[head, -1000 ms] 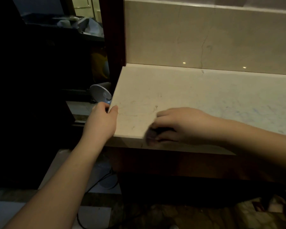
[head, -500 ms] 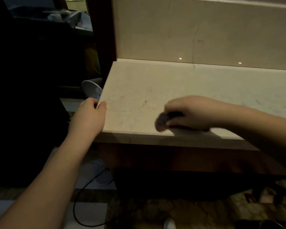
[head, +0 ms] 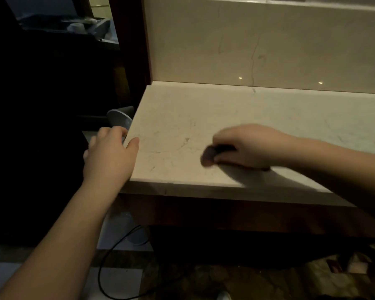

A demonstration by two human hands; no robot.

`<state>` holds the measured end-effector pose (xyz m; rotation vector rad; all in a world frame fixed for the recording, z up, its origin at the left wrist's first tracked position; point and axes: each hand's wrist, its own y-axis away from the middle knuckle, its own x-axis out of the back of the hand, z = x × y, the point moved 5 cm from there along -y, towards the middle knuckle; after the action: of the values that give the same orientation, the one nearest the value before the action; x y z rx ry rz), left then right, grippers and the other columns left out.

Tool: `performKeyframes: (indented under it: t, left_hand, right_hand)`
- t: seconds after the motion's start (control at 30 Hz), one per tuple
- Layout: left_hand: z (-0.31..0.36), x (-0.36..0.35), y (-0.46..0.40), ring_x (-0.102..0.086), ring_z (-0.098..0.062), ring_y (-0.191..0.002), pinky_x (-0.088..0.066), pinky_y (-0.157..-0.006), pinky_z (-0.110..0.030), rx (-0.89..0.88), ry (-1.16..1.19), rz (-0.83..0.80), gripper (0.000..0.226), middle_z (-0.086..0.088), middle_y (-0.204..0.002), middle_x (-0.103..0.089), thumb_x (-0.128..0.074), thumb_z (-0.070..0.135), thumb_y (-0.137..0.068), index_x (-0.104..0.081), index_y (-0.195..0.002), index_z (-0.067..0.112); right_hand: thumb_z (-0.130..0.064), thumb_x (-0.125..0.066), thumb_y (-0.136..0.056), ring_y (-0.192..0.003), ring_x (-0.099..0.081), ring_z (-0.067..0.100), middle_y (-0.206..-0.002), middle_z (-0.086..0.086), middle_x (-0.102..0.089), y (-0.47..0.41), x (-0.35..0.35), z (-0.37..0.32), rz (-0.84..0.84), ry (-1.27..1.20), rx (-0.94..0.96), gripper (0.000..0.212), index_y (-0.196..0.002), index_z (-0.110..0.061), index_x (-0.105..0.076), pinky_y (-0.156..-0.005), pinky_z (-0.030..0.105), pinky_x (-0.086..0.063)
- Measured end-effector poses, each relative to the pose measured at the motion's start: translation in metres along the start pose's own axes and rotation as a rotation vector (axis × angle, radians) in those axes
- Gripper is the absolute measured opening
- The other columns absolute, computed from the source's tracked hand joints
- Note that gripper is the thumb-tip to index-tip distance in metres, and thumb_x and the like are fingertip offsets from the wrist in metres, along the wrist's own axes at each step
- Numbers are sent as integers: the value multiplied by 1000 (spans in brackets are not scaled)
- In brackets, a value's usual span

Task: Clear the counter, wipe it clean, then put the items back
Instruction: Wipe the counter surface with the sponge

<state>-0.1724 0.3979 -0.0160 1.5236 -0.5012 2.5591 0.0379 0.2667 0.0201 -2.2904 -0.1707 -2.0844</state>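
A pale marble counter (head: 258, 118) runs across the view with nothing standing on it. My right hand (head: 245, 146) lies on the counter near its front edge, fingers curled around a small dark cloth (head: 209, 156) that pokes out to the left of the knuckles and is blurred. My left hand (head: 110, 156) holds the counter's left front corner, thumb on top and fingers down over the side edge.
A marble backsplash (head: 258, 40) rises behind the counter. A grey round object (head: 119, 120) sits just left of the counter's edge, beyond my left hand. A black cable (head: 117, 256) loops on the floor below. The left side is dark, with a tray of items (head: 74, 24) high up.
My right hand with the cloth has slid from the counter's front edge to the right and a little inward. My left hand stays on the corner.
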Motion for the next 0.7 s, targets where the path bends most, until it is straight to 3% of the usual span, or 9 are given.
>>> performKeyframes:
  t: [0.13, 0.23, 0.37, 0.53, 0.7]
  left_hand:
    - [21, 7, 0, -40, -31, -124, -32, -100, -44, -64, -65, 25, 44, -8, -136, -48, -49, 40, -96, -52, -133, 16]
    - [42, 6, -4, -40, -27, -124, -31, -101, -42, -152, -55, -21, 41, -3, -135, -50, -49, 41, -96, -56, -129, 19]
    - [61, -3, -7, -41, -23, -124, -30, -99, -38, -256, -68, -151, 37, 6, -134, -53, -47, 43, -96, -59, -126, 23]
    - [78, -16, -17, -45, -22, -116, -32, -96, -41, -311, -160, -254, 34, 5, -126, -58, -44, 43, -97, -62, -120, 25]
    - [79, -27, -23, -51, -20, -95, -47, -88, -39, -286, -213, -253, 32, 0, -104, -59, -47, 44, -95, -67, -109, 24]
  right_hand:
    - [-40, -54, -92, -88, -52, 24, -94, -2, -57, -49, 6, 25, 31, 56, -134, 16, -88, -27, -45, -69, 32, -36]
    - [-42, -56, -91, -85, -49, 16, -89, -10, -50, -27, 7, 9, 17, 5, -63, 16, -88, -30, -45, -70, 29, -35]
    - [-47, -52, -91, -80, -42, 9, -91, -15, -47, 23, -5, -14, -141, 47, 38, 17, -94, -31, -48, -67, 30, -38]
    - [-43, -54, -90, -94, -56, 27, -106, 2, -63, -44, 10, 37, -11, 77, -176, 18, -96, -26, -54, -73, 35, -44]
    - [-39, -52, -93, -81, -46, 22, -102, 4, -63, -82, 11, 65, 23, 111, -234, 18, -98, -22, -52, -66, 32, -35]
